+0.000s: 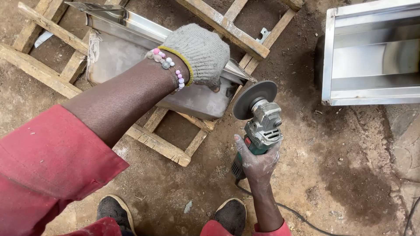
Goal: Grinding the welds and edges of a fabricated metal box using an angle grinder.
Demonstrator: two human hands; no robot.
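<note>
Head view: left hand [199, 54] apparently gripping steel trough [131, 48]; grinder [258, 120] beside.

Bare, dusty dirt ground [350, 175] carries everything. A rough wooden frame [157, 142] of nailed slats lies flat on it at far left, with a steel sheet-metal piece [118, 52] resting on the slats. At far right a steel trough [372, 52] sits directly on the ground. A black cable [302, 216] trails across the near dirt.

Bare dirt ground [350, 175] in daylight, a wooden pallet frame [157, 142] lying on it.
</note>
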